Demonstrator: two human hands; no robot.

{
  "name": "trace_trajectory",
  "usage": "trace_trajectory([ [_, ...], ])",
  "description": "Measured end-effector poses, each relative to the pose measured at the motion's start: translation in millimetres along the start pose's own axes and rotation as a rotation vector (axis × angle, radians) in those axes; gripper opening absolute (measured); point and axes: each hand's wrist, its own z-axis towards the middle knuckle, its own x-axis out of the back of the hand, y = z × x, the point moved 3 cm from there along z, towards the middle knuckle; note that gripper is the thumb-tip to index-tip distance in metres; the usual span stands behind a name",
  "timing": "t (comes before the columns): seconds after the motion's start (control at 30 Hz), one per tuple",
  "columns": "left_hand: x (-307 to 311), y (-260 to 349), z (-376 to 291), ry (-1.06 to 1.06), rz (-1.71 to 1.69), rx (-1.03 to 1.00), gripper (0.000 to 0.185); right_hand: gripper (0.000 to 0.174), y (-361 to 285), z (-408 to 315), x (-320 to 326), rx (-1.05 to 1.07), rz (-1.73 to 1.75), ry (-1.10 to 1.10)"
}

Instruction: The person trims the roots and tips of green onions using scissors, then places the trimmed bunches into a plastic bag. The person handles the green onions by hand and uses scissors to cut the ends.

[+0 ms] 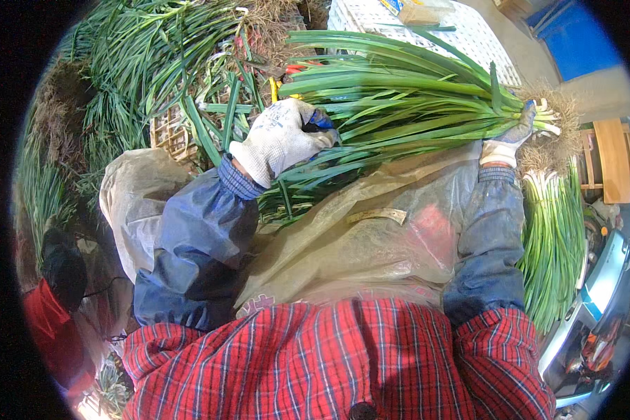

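My right hand [509,137], in a white and blue glove, grips a bunch of green allium plants [415,94] just below their white, rooted ends. The long flat leaves spread leftward above my lap. At the leaf ends is my left hand [283,137], gloved too, its fingers curled against the leaves; whether it pinches any is unclear. A yellow handle [273,89] shows just behind the left glove, and red pieces [296,68] lie near it. A dirty plastic sheet [346,247] covers my lap, with a curved strip [378,214] on it.
Heaped allium plants [152,68] with roots lie at the upper left, near a woven basket [170,134]. A white woven container [478,42] stands behind the bunch. Another bunch [551,247] lies beside my right arm, near a wooden stool [611,160] and a vehicle-like object [604,278].
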Motion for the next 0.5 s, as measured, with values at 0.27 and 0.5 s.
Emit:
trace_trajectory([
  [0.27, 6, -23, 7, 0.083, -0.414, 0.050, 0.014, 0.049, 0, -3, -4, -0.019, 0.029, -0.030],
  [0.5, 74, -45, 0, 0.296, -0.709, 0.104, 0.039, 0.046, -1, -10, -11, -0.045, 0.042, 0.030],
])
